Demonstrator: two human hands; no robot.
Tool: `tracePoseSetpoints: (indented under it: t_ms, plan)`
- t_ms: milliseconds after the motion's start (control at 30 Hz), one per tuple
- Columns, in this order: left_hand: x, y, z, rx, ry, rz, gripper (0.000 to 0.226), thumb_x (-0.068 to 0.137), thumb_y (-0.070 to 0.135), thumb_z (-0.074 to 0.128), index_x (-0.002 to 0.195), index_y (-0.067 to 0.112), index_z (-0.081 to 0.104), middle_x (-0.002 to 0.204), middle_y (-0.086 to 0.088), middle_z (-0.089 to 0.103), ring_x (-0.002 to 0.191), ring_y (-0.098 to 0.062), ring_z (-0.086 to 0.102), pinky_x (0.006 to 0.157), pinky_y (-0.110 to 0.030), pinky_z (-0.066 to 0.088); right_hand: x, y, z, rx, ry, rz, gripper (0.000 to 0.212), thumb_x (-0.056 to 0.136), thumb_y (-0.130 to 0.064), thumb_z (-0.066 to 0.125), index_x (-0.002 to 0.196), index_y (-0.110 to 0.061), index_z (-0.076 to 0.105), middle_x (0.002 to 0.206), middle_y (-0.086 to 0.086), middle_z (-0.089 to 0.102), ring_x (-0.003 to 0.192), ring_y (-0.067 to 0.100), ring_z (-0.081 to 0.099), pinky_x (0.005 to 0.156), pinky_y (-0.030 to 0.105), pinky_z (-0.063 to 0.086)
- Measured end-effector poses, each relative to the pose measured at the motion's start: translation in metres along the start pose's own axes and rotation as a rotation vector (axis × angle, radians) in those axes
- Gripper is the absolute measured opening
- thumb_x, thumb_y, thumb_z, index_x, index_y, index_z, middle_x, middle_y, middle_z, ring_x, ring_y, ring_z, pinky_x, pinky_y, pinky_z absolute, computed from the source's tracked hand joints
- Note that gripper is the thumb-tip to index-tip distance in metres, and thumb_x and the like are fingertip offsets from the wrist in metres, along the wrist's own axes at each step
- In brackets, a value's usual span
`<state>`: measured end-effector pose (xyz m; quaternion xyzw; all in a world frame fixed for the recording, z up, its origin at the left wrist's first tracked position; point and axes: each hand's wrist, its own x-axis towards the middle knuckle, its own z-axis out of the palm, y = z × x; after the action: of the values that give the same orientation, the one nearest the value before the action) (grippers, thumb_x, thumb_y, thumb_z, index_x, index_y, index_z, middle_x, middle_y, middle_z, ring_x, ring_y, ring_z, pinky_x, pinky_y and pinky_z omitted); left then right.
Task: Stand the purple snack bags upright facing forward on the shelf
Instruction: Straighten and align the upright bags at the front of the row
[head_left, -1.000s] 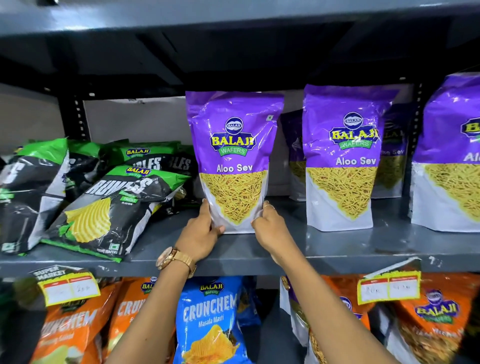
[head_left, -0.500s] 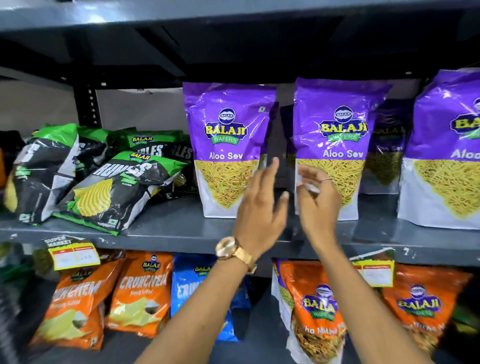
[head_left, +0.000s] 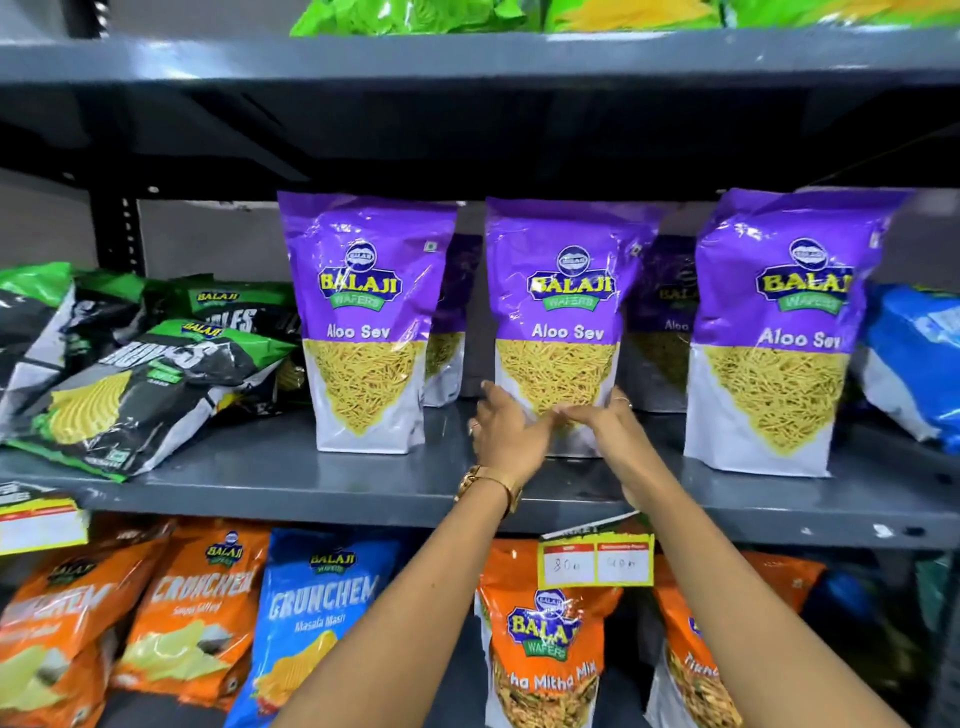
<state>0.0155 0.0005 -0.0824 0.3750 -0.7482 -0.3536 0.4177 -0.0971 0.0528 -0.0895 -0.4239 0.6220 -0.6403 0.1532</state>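
Three purple Aloo Sev bags stand upright and face forward along the front of the grey shelf (head_left: 270, 480): the left bag (head_left: 363, 317), the middle bag (head_left: 566, 306) and the right bag (head_left: 779, 332). More purple bags (head_left: 660, 322) stand behind them, partly hidden. My left hand (head_left: 506, 431), with a gold watch on the wrist, clasps the middle bag's lower left corner, thumb at its edge. My right hand (head_left: 608, 428) clasps its lower right corner. My fingertips meet across the bag's front and hide its base.
Black-and-green chip bags (head_left: 130, 395) lie slumped at the shelf's left. A blue bag (head_left: 914, 358) leans at the far right. Orange and blue bags (head_left: 322, 623) fill the shelf below, behind a yellow price tag (head_left: 597, 564). Green bags sit on the shelf above.
Both hands let go of the left purple bag, lifted, and moved right onto the base of the middle bag. The view shifted up and to the right.
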Motion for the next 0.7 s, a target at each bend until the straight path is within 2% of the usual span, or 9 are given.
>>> tracePoseSetpoints:
  t_ms: [100, 167, 233, 367, 500, 600, 700]
  plan:
    - [0.002, -0.003, -0.001, 0.040, 0.059, -0.069, 0.097, 0.081, 0.050, 0.063, 0.150, 0.003, 0.015, 0.155, -0.019, 0.030, 0.143, -0.040, 0.024, 0.117, -0.051, 0.022, -0.010, -0.010, 0.003, 0.004, -0.056, 0.003, 0.059, 0.070, -0.035, 0.073, 0.125, -0.028, 0.055, 0.124, -0.005, 0.066, 0.115, 0.018, 0.062, 0.102, 0.038, 0.045]
    - [-0.001, -0.002, 0.000, 0.076, 0.110, -0.083, 0.092, 0.082, 0.042, 0.063, 0.150, 0.002, 0.015, 0.154, -0.021, 0.029, 0.143, -0.041, 0.023, 0.117, -0.049, 0.021, -0.016, -0.013, 0.002, -0.007, -0.056, 0.020, 0.065, 0.073, -0.031, 0.073, 0.130, -0.019, 0.047, 0.123, -0.001, 0.062, 0.113, 0.021, 0.060, 0.095, 0.034, 0.045]
    - [-0.002, -0.002, -0.001, 0.034, 0.108, -0.079, 0.091, 0.080, 0.042, 0.066, 0.148, 0.001, 0.021, 0.151, -0.023, 0.031, 0.140, -0.040, 0.029, 0.115, -0.046, 0.028, -0.016, -0.010, 0.000, -0.012, -0.035, 0.008, 0.064, 0.073, -0.030, 0.074, 0.129, -0.018, 0.045, 0.124, 0.001, 0.060, 0.113, 0.021, 0.058, 0.092, 0.034, 0.044]
    - [-0.005, -0.004, -0.003, -0.012, 0.107, -0.051, 0.085, 0.064, 0.054, 0.069, 0.126, 0.001, 0.043, 0.133, -0.020, 0.048, 0.123, -0.037, 0.048, 0.103, -0.046, 0.042, -0.010, 0.000, -0.002, -0.048, 0.066, -0.002, 0.064, 0.077, -0.025, 0.068, 0.136, -0.015, 0.045, 0.127, 0.006, 0.063, 0.112, 0.025, 0.060, 0.087, 0.034, 0.045]
    - [-0.005, -0.004, -0.001, 0.016, 0.120, -0.036, 0.087, 0.069, 0.055, 0.070, 0.130, 0.002, 0.041, 0.135, -0.017, 0.048, 0.124, -0.035, 0.048, 0.104, -0.045, 0.041, -0.010, 0.001, -0.005, -0.073, 0.141, -0.033, 0.055, 0.080, -0.020, 0.060, 0.133, -0.013, 0.047, 0.123, 0.014, 0.064, 0.107, 0.030, 0.060, 0.085, 0.036, 0.046]
    - [-0.004, -0.003, 0.002, 0.054, 0.142, -0.033, 0.085, 0.070, 0.056, 0.067, 0.129, 0.000, 0.042, 0.134, -0.019, 0.049, 0.122, -0.037, 0.049, 0.102, -0.045, 0.042, -0.011, -0.001, -0.005, -0.076, 0.129, -0.033, 0.055, 0.083, -0.017, 0.058, 0.136, -0.012, 0.045, 0.126, 0.015, 0.062, 0.109, 0.031, 0.060, 0.091, 0.039, 0.047]
    - [-0.004, -0.001, 0.005, 0.083, 0.152, -0.044, 0.087, 0.074, 0.055, 0.066, 0.135, 0.002, 0.036, 0.142, -0.019, 0.043, 0.129, -0.037, 0.046, 0.104, -0.042, 0.039, -0.009, 0.000, -0.005, -0.050, 0.105, -0.032, 0.055, 0.085, -0.015, 0.055, 0.138, -0.012, 0.042, 0.127, 0.015, 0.061, 0.107, 0.029, 0.058, 0.087, 0.035, 0.046]
